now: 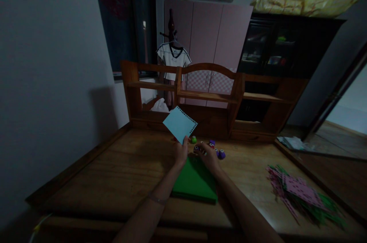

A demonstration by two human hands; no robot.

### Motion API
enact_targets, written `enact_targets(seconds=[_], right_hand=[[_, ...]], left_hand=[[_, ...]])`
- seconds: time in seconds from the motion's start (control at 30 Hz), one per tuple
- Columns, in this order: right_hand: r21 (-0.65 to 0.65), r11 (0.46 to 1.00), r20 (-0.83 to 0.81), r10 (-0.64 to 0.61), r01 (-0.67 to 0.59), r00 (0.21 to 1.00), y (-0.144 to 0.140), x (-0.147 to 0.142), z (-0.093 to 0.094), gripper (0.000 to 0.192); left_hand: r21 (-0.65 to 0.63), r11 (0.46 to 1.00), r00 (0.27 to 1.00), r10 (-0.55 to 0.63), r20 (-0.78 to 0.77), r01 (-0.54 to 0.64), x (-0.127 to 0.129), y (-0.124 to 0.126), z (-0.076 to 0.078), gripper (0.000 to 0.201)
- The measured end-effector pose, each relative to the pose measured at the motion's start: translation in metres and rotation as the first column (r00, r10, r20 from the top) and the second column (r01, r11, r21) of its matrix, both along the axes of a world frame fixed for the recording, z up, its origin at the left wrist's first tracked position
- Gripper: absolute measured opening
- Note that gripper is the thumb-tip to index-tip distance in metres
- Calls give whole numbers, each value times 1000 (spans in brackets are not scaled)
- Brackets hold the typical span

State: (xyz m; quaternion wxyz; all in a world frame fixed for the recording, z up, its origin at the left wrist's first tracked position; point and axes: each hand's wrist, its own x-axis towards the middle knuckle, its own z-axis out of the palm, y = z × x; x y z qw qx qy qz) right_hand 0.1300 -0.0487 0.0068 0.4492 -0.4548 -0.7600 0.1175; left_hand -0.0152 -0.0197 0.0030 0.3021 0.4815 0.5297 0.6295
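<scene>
We pinch the pale blue sheet (180,123) by its lower corner in our left hand (181,152), raised above the bench (120,174). Our right hand (208,156) rests loosely curled beside the small punches (221,154), which lie just right of it.

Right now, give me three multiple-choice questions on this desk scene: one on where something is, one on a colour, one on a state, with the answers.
1. Where does the pile of punched paper strips lie?
A. On the desk's right side
B. On the shelf
C. Under the green stack

2. What colour is the sheet held by the left hand?
A. Pink
B. Light blue
C. Yellow

3. How is that sheet?
A. Flat on the desk
B. Crumpled into a ball
C. Lifted above the desk, with holes punched along one edge

Answers: 1 A, the strips lie far right of the hands. 2 B, it shows pale blue. 3 C, the left hand pinches its lower corner while the right hand rests among the small punches by the green stack.
</scene>
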Motion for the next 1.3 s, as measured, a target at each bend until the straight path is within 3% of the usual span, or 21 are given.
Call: enact_targets(seconds=[0.5, 0.87, 1.3], right_hand=[[-52, 990, -21, 131, -132, 991, -1, -7, -4, 16], [-103, 968, -60, 223, -228, 973, 0, -5, -8, 24], [32, 992, 49, 124, -126, 991, -3, -4, -2, 16]], left_hand=[[19, 1000, 1000, -14, 28, 13, 0, 2, -2, 45], [52, 999, 1000, -12, 13, 12, -1, 5, -6, 44], [35, 999, 1000, -16, 14, 15, -1, 8, -7, 45]])
